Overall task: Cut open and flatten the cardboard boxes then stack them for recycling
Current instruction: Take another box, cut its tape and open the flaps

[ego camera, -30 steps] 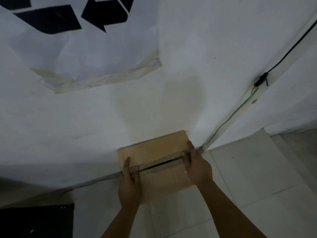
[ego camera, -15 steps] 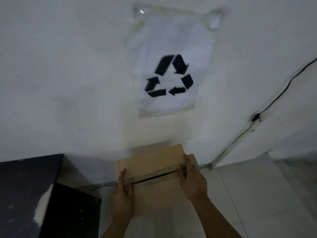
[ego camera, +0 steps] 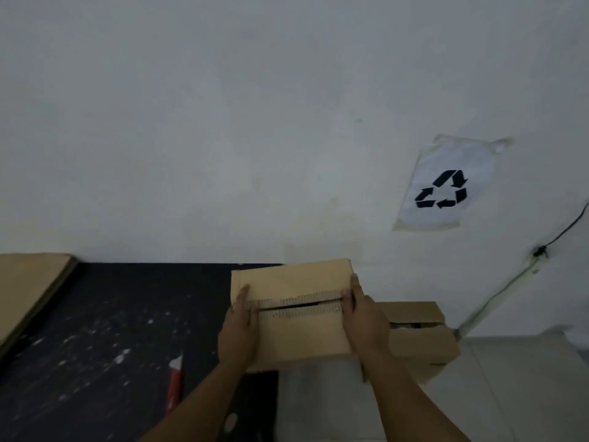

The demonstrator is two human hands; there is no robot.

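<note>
Cardboard box [ego camera: 296, 314] sits in our two hands, held up in the air over the right edge of the black table [ego camera: 95, 330] and in front of the white wall [ego camera: 223, 122]. Our left hand [ego camera: 237, 333] is clamped on its left end, thumb on the top face, and our right hand [ego camera: 366, 320] is clamped on its right end. Its two top flaps meet along a serrated seam, with a narrow dark gap between them. A second cardboard box [ego camera: 420, 339] rests lower down to the right, partly hidden behind our right hand, its flaps slightly parted. A red-handled tool [ego camera: 174, 387] lies on the table near our left forearm; we cannot tell exactly what it is. Flat cardboard sheets [ego camera: 28, 288] lie at the table's far left. A recycling sign [ego camera: 446, 186] is taped to the wall, and a black cable [ego camera: 567, 228] runs beside it.
</note>
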